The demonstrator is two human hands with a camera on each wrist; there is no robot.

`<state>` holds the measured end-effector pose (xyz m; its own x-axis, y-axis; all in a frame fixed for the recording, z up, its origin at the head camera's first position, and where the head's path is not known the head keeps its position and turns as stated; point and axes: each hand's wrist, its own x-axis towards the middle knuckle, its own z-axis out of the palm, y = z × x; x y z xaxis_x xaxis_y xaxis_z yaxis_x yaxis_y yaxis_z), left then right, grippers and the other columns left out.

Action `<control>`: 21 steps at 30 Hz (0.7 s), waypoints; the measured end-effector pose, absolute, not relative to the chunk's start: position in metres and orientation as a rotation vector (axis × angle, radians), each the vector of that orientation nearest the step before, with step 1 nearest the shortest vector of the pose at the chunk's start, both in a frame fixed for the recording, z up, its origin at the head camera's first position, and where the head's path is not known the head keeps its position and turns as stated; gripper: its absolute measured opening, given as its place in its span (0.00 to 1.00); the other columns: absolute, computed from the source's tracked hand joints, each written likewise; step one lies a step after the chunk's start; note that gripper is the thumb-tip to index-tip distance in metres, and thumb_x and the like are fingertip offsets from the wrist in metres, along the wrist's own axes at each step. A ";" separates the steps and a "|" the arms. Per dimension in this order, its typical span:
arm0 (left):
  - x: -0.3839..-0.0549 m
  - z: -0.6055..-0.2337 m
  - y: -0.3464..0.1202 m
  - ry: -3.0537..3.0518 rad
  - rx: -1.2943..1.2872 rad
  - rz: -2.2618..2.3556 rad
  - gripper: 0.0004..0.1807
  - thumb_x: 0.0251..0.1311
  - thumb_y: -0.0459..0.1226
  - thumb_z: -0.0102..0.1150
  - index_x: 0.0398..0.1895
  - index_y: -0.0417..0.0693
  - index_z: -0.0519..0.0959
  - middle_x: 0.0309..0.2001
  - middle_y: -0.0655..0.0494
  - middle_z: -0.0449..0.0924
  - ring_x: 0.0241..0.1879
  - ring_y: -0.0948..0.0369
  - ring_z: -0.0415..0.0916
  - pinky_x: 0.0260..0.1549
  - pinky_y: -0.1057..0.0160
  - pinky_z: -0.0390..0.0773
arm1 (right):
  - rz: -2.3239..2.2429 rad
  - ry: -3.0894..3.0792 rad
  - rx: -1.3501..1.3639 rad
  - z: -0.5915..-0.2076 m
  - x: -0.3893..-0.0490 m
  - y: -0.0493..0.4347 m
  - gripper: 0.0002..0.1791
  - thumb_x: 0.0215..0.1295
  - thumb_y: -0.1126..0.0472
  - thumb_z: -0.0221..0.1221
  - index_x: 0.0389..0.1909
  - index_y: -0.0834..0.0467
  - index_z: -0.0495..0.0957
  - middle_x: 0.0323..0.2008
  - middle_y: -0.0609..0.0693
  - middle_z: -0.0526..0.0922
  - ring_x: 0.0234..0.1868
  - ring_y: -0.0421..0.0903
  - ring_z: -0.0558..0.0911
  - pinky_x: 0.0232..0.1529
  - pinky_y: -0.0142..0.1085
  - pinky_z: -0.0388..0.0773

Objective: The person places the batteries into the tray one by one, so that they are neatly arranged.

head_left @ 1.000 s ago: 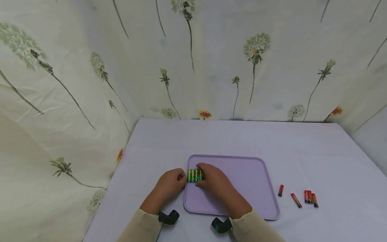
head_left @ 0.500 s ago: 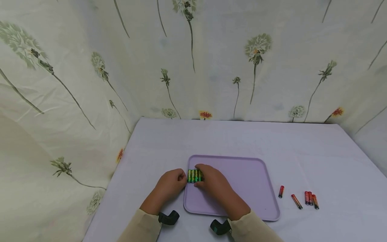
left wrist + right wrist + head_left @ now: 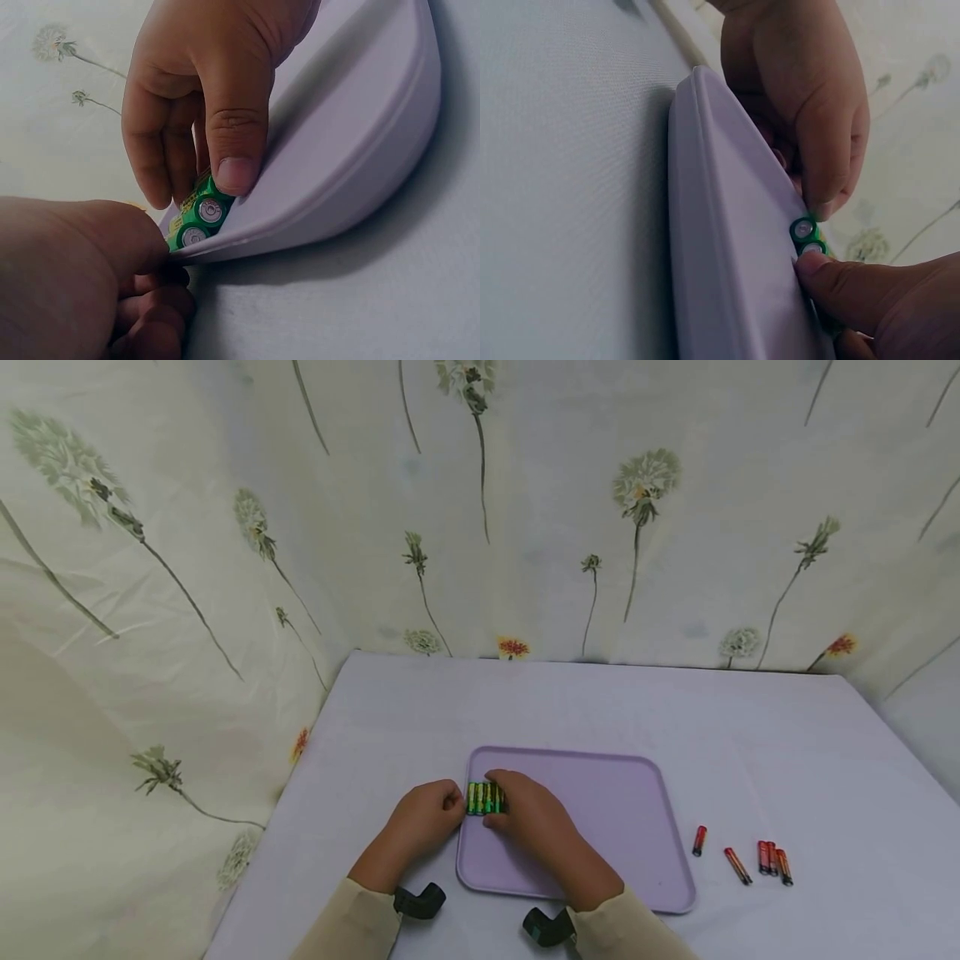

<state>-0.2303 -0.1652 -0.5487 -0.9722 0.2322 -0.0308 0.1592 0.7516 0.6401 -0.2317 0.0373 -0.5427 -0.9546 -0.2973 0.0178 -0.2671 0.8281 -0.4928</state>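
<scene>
Several green batteries (image 3: 479,798) lie side by side in a row at the left side of a purple tray (image 3: 577,827). My right hand (image 3: 534,810) spans the row's right end, its thumb at the near tips and its fingers at the far tips, pinching a battery; the palm hides part of it. My left hand (image 3: 423,814) is at the tray's left rim with curled fingers. In the left wrist view, the left hand (image 3: 90,270) has the rim between its thumb side and the fingers below, close against the end green battery (image 3: 193,237).
On the white table (image 3: 585,702), right of the tray, lie a red battery (image 3: 699,841), another one slanted (image 3: 737,866) and a cluster of three red batteries (image 3: 772,858). A floral cloth (image 3: 540,510) hangs behind and to the left.
The head view has shifted slightly. Both hands hold nearly the same places; the right hand has moved slightly left along the row and settled. The red batteries lie as before.
</scene>
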 end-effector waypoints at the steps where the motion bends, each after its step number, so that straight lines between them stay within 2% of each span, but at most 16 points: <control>1: -0.230 -0.549 -0.165 2.840 0.322 1.021 0.08 0.70 0.42 0.57 0.30 0.57 0.78 0.24 0.64 0.74 0.27 0.64 0.71 0.29 0.62 0.69 | -0.781 2.947 -0.457 -0.543 -0.231 0.038 0.37 0.60 0.54 0.76 0.69 0.54 0.75 0.66 0.51 0.80 0.68 0.51 0.78 0.67 0.50 0.74; 21: -0.229 -0.547 -0.165 2.824 0.295 1.025 0.08 0.71 0.43 0.56 0.32 0.57 0.79 0.26 0.63 0.76 0.29 0.63 0.72 0.30 0.61 0.71 | -0.836 2.918 -0.444 -0.538 -0.230 0.055 0.41 0.58 0.52 0.77 0.72 0.54 0.73 0.69 0.50 0.77 0.73 0.51 0.73 0.72 0.51 0.69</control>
